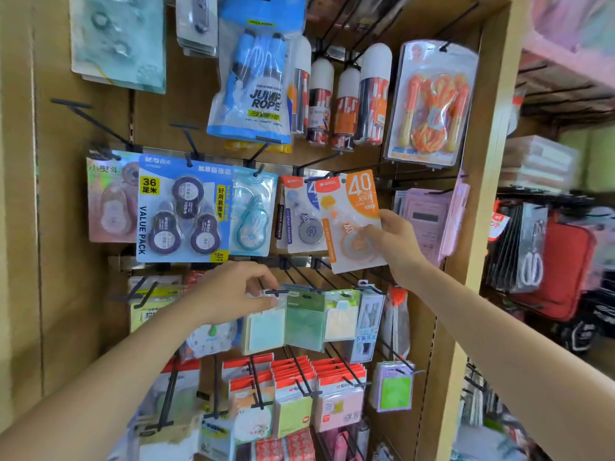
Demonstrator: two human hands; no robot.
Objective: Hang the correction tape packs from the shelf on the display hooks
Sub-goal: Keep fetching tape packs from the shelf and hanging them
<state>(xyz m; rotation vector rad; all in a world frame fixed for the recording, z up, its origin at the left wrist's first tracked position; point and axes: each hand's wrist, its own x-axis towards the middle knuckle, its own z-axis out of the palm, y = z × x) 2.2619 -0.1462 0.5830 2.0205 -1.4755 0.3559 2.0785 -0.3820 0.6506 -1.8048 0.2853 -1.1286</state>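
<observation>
My right hand [397, 246] grips an orange and white correction tape pack [352, 221] by its right edge, held up in front of the middle row of hooks. Its top sits near a black hook [319, 166]. A blue and white pack of the same kind [304, 216] hangs just left of it. Further left hang a teal pack [251, 211], a blue value pack of three tapes [183, 209] and a pink pack [111, 197]. My left hand [233, 292] is lower down, its fingertips pinching the top of a clear pack [266, 322] at a hook end [276, 291].
Jump ropes [256, 88] and an orange rope blister [432, 101] hang above. Sticky note packs [304, 319] and red-topped packs [293, 387] fill the lower hooks. Bare hooks [90, 119] stick out at upper left. A wooden side panel [479, 194] bounds the right; a red case [562, 267] lies beyond.
</observation>
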